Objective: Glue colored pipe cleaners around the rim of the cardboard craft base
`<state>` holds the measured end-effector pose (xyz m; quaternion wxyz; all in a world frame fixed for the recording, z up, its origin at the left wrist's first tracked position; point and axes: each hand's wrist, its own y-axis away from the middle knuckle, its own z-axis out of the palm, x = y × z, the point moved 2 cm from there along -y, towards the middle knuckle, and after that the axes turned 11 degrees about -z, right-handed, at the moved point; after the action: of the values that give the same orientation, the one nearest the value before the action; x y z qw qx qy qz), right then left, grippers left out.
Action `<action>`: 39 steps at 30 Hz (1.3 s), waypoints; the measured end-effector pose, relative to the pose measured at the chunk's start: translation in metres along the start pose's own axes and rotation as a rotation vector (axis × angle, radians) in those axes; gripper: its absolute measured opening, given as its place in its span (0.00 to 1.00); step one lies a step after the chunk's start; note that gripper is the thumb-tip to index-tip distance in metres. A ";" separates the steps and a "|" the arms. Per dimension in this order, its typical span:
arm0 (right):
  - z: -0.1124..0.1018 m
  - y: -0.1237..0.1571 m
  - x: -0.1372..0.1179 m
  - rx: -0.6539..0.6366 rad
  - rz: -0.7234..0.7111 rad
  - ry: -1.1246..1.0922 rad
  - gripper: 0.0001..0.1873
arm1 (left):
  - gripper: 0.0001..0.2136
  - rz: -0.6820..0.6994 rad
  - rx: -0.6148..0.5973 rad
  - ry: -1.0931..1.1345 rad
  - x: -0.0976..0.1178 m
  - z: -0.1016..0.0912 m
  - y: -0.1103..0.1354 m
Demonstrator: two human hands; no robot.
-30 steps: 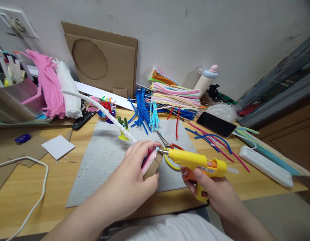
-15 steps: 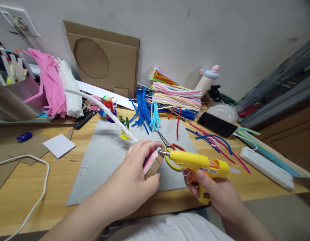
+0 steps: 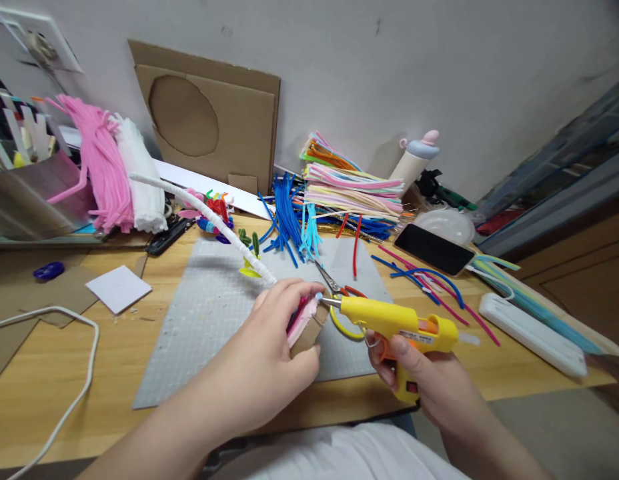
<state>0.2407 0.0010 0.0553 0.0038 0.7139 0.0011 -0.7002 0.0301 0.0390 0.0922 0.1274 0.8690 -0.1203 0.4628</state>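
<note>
My left hand (image 3: 284,333) is closed around a small cardboard piece (image 3: 309,331) with pink fuzzy strips along its edge; much of it is hidden by my fingers. A white wrapped stem (image 3: 222,230) rises from behind that hand toward the upper left. In my right hand (image 3: 414,367) is a yellow hot glue gun (image 3: 389,318), gripped by its handle with fingers at the orange trigger. Its metal nozzle points left and meets, or nearly meets, the top corner of the cardboard piece. Scissors (image 3: 347,310) with red and yellow handles lie behind the nozzle on the grey cutting mat (image 3: 189,347).
Blue pipe cleaners (image 3: 288,217) and a multicoloured bundle (image 3: 352,187) lie at the back. A phone (image 3: 432,248) and a white power strip (image 3: 532,333) are on the right. Pink pipe cleaners (image 3: 97,160), a white paper square (image 3: 118,289) and a white cable (image 3: 92,353) are on the left.
Almost nothing differs. The glue gun and both hands stay in nearly the same place, with only a slight shift of the whole view.
</note>
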 end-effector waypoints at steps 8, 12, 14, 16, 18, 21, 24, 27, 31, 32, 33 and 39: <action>-0.009 0.010 -0.017 0.005 -0.138 0.297 0.14 | 0.27 0.021 -0.010 -0.015 0.000 0.002 0.002; -0.027 0.017 -0.017 0.010 -0.236 0.388 0.13 | 0.28 0.022 -0.018 -0.024 0.001 0.001 0.003; -0.035 0.017 -0.010 0.085 -0.190 0.330 0.14 | 0.28 -0.005 -0.001 -0.016 0.000 0.000 0.004; -0.038 0.014 -0.004 0.129 -0.166 0.212 0.15 | 0.28 -0.043 0.019 -0.004 -0.002 -0.001 0.005; -0.038 0.010 0.001 0.134 -0.179 0.108 0.17 | 0.26 -0.065 0.035 0.002 -0.004 -0.002 0.006; -0.036 0.006 0.003 0.140 -0.190 0.033 0.17 | 0.25 -0.046 0.047 -0.004 -0.005 -0.003 0.008; -0.035 0.004 0.004 0.140 -0.160 -0.051 0.16 | 0.26 -0.007 0.051 -0.024 -0.004 -0.003 0.009; -0.035 0.002 0.005 0.135 -0.082 -0.220 0.14 | 0.25 0.025 0.052 -0.035 -0.004 -0.004 0.010; -0.036 -0.004 0.004 0.095 0.050 -0.464 0.18 | 0.22 0.039 0.072 -0.035 -0.004 -0.004 0.009; -0.036 -0.005 0.003 0.095 0.066 -0.498 0.18 | 0.22 0.038 0.071 -0.036 -0.004 -0.004 0.009; -0.036 -0.005 0.003 0.098 0.075 -0.520 0.18 | 0.22 0.035 0.071 -0.036 -0.004 -0.004 0.009; -0.034 -0.004 0.004 0.086 0.087 -0.546 0.18 | 0.22 -0.014 0.070 -0.048 -0.005 -0.004 0.009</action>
<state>0.2745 0.0055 0.0522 0.0037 0.4977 -0.0606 -0.8652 0.0215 0.0329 0.0916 0.0973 0.8845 -0.1011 0.4450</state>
